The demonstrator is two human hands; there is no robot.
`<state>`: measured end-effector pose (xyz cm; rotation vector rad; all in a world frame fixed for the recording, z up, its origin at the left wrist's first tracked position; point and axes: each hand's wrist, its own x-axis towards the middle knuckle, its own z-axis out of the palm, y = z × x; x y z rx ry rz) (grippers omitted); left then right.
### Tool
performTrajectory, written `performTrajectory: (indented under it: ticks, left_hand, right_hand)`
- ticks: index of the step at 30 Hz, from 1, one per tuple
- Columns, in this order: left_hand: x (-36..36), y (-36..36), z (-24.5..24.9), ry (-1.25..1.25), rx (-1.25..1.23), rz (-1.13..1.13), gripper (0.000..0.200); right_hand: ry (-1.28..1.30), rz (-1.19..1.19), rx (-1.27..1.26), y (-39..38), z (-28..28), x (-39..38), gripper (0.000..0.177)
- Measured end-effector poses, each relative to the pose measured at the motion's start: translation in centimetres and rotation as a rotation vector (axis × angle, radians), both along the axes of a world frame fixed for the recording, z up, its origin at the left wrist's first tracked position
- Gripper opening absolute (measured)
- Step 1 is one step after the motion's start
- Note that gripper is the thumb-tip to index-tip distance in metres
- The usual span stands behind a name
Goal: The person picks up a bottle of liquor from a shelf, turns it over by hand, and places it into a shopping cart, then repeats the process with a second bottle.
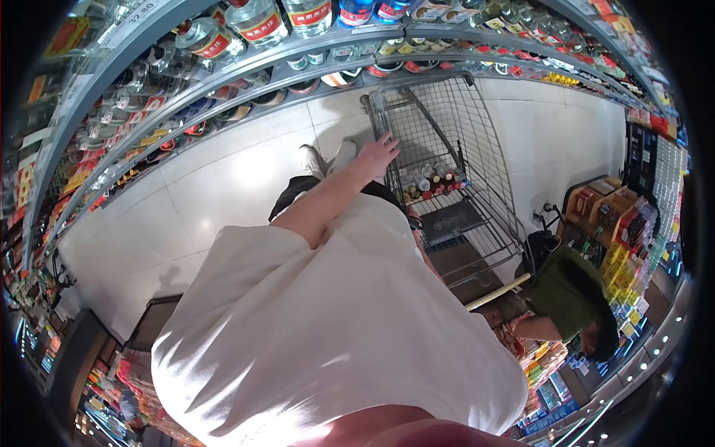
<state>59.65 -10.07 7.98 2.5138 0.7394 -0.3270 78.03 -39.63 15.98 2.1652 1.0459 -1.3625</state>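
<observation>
My left hand (pixel 378 155) reaches across in front of me, with bare fingers spread at the near side rim of a wire shopping cart (pixel 488 149). Nothing shows in its grasp. Beside the cart, my right forearm comes out from behind my white shirt (pixel 357 298), with a dark watch (pixel 415 222) at the wrist. The fingers of my right hand are hidden. Inside the cart, several small bottles (pixel 439 181) stand grouped behind a dark flap (pixel 450 217). A pale yellow bar (pixel 499 292) crosses at the cart's lower end.
Curved shelves (pixel 402 33) hold rows of bottles with red labels (pixel 261 31) and blue ones. Pale floor tiles (pixel 223 179) lie between me and them. To the right, a person in a green top (pixel 566 294) is close to packed goods and a wooden display stand (pixel 603 205).
</observation>
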Motion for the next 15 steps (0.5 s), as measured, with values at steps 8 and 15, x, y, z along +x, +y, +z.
performTrajectory:
  ticks: [8,15]
  left_hand:
    - [1.6,1.5,1.5,-0.023,-0.007,-0.013,0.064]
    - [8.5,5.4,17.1,-0.862,-0.618,0.25,0.028]
  right_hand:
    - [0.03,0.054,-0.076,-0.1,2.0,2.2,0.042]
    - [0.114,0.19,-0.008,6.7,0.6,1.5,0.043]
